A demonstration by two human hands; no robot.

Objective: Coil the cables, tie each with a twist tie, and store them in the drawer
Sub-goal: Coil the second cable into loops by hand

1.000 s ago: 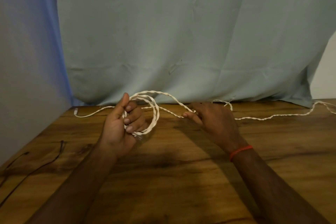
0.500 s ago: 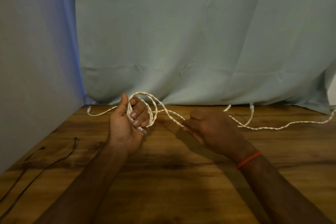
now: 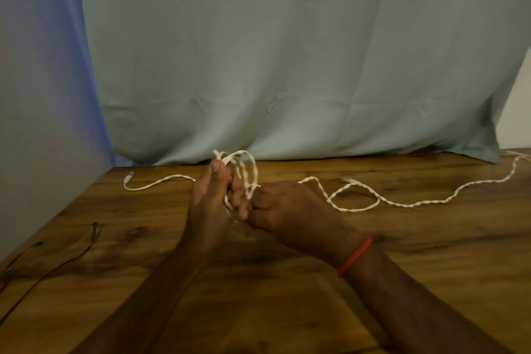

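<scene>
Near the wooden table's [image 3: 431, 267] far edge, the thin white twisted cable [image 3: 356, 209] looks light, limp and springy; the left hand [image 3: 209, 204] curls round its loops and the right hand [image 3: 290, 210] pinches the strand just beside them, both sensible holds.

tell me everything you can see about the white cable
The white cable is thin and looks twisted, like braided cord. The left hand grips a few upright loops of it; the right hand pinches it beside them. One end, with a small plug, lies left on the wooden table; the rest snakes loosely rightward across it.
</scene>
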